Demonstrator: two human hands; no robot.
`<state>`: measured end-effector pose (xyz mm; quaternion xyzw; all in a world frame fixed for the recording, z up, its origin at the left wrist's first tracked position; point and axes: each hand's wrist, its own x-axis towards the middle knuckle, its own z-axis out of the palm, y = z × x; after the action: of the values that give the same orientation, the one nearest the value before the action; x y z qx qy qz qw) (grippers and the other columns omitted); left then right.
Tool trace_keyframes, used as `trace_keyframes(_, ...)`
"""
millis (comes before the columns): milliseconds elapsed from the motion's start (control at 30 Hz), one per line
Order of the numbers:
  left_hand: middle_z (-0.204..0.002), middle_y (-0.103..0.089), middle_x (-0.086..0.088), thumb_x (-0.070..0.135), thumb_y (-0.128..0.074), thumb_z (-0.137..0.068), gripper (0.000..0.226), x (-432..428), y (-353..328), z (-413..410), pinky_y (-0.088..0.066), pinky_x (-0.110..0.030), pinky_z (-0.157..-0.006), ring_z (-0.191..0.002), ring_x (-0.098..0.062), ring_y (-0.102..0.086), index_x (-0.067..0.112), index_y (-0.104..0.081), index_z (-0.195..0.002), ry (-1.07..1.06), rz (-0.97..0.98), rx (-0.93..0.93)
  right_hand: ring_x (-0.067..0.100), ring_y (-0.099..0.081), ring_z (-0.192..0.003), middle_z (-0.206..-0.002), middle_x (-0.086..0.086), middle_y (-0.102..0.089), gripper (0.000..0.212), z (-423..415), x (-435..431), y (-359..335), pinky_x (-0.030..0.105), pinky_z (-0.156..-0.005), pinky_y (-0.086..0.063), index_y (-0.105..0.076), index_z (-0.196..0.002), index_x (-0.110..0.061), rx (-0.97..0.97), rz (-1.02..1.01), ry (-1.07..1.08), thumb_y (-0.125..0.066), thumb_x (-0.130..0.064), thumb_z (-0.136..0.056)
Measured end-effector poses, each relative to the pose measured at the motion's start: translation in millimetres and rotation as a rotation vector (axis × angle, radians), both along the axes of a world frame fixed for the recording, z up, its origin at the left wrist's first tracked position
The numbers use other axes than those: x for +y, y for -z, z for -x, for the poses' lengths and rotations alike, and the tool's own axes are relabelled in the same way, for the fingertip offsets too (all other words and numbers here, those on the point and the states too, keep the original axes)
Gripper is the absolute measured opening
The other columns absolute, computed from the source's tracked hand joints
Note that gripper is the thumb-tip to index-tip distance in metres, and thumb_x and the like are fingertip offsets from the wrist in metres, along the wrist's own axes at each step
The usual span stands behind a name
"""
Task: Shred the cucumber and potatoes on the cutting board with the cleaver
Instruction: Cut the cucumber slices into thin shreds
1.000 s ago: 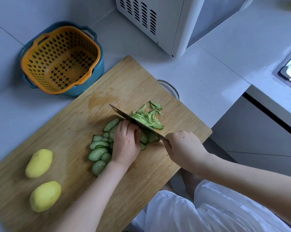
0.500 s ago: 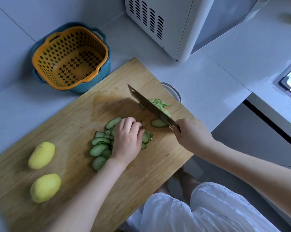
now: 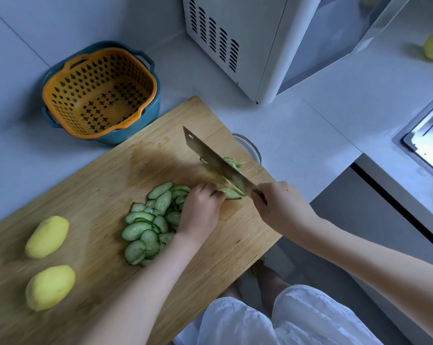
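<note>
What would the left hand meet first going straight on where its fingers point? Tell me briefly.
The left hand pinches a cucumber slice; straight on, just beyond it, comes the cleaver blade, though how high the blade stands is unclear.

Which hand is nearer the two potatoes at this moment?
Left. The left hand holds down the cucumber slices in the middle of the cutting board, right of the potatoes; the right hand grips the cleaver farther right, near the board's edge.

On the board point(image 3: 98, 185), slices point(image 3: 145, 227) lie left of the left hand point(image 3: 200, 210) — potatoes point(image 3: 47, 236) farther left; cleaver point(image 3: 210, 158) and shreds point(image 3: 237, 163) to its right.
</note>
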<state>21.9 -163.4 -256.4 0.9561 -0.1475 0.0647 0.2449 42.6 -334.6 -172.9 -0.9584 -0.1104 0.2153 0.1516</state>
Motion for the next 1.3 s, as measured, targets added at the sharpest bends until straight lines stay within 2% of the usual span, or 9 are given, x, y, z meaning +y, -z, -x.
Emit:
trace_keyframes(133, -0.074, -0.066, -0.012, -0.013, -0.076, -0.063, 0.017, 0.0, 0.6, 0.8, -0.053, -0.031, -0.059, -0.069, -0.030, -0.061, 0.002, -0.071, -0.071, 0.012, 0.024, -0.006, 0.019, -0.035, -0.050, -0.056, 0.000, -0.039, 0.040, 11.3, -4.4, 3.4, 0.028, -0.048, -0.031, -0.029, -0.059, -0.018, 0.007, 0.108, -0.054, -0.034, -0.027, -0.098)
trace_keyframes(200, -0.076, -0.065, -0.013, -0.015, -0.074, -0.065, 0.018, -0.1, 0.9, 2.2, -0.052, -0.032, -0.062, -0.070, -0.031, -0.061, 0.001, -0.072, -0.074, 0.001, 0.072, 0.004, 0.019, -0.036, -0.051, -0.059, 0.000, -0.040, 0.039, 7.0, -1.0, 9.5, 0.028, -0.047, -0.029, -0.031, -0.060, -0.018, 0.025, 0.112, -0.059, -0.034, -0.028, -0.098)
trace_keyframes(333, -0.073, -0.065, -0.012, -0.012, -0.075, -0.067, 0.014, 0.3, -1.8, 0.4, -0.055, -0.035, -0.059, -0.068, -0.030, -0.061, 0.001, -0.070, -0.071, 0.017, 0.040, 0.029, 0.015, -0.031, -0.047, -0.055, -0.001, -0.035, 0.040, 5.5, -2.1, 9.0, 0.028, -0.046, -0.028, -0.027, -0.059, -0.018, 0.003, 0.068, -0.046, -0.034, -0.027, -0.097)
trace_keyframes(467, -0.077, -0.066, -0.013, -0.013, -0.075, -0.064, 0.018, -0.2, -6.0, -1.9, -0.055, -0.032, -0.060, -0.070, -0.032, -0.062, 0.002, -0.071, -0.074, 0.014, 0.048, 0.052, 0.021, -0.040, -0.054, -0.057, -0.001, -0.036, 0.040, 2.6, 4.2, 12.9, 0.026, -0.044, -0.025, -0.028, -0.059, -0.018, 0.014, 0.078, -0.076, -0.033, -0.027, -0.098)
trace_keyframes(600, -0.073, -0.066, -0.013, -0.011, -0.077, -0.064, 0.015, 1.4, -6.2, -3.9, -0.055, -0.033, -0.056, -0.067, -0.031, -0.062, 0.001, -0.071, -0.069, 0.045, 0.008, 0.052, 0.017, -0.031, -0.047, -0.054, -0.002, -0.033, 0.042, 2.2, 3.0, 9.9, 0.028, -0.045, -0.025, -0.024, -0.057, -0.019, -0.009, 0.044, -0.076, -0.036, -0.025, -0.097)
trace_keyframes(767, -0.076, -0.066, -0.012, -0.011, -0.076, -0.066, 0.016, 3.2, -5.8, -2.1, -0.055, -0.031, -0.061, -0.071, -0.030, -0.063, 0.003, -0.071, -0.073, 0.030, 0.042, 0.064, 0.022, -0.038, -0.053, -0.055, -0.002, -0.033, 0.043, 1.7, 6.8, 11.3, 0.029, -0.050, -0.031, -0.024, -0.057, -0.019, 0.017, 0.044, -0.079, -0.034, -0.027, -0.098)
trace_keyframes(1067, -0.077, -0.066, -0.013, -0.011, -0.075, -0.067, 0.013, 5.4, -2.2, 1.7, -0.055, -0.034, -0.059, -0.070, -0.029, -0.061, 0.000, -0.071, -0.073, 0.066, -0.009, 0.004, 0.024, -0.043, -0.057, -0.056, -0.002, -0.036, 0.041, 4.6, 8.7, 11.1, 0.027, -0.046, -0.027, -0.027, -0.058, -0.019, -0.011, 0.042, -0.111, -0.034, -0.027, -0.098)
trace_keyframes(1200, -0.077, -0.066, -0.014, -0.013, -0.067, -0.068, 0.015, 8.9, 0.0, 4.0, -0.055, -0.033, -0.061, -0.070, -0.032, -0.063, -0.001, -0.072, -0.076, 0.067, -0.012, -0.006, 0.024, -0.048, -0.061, -0.060, 0.000, -0.042, 0.034, 8.4, 5.6, 10.3, 0.025, -0.044, -0.025, -0.042, -0.068, -0.014, 0.011, 0.072, -0.120, -0.033, -0.027, -0.098)
trace_keyframes(1300, -0.076, -0.067, -0.012, 0.001, -0.052, -0.082, 0.021, 10.5, 1.0, 5.4, -0.056, -0.032, -0.060, -0.069, -0.029, -0.062, 0.000, -0.072, -0.075, 0.078, -0.048, -0.036, 0.025, -0.046, -0.058, -0.055, -0.002, -0.036, 0.039, 9.6, 6.9, 10.0, 0.027, -0.045, -0.025, -0.032, -0.060, -0.018, -0.012, 0.047, -0.132, -0.034, -0.026, -0.098)
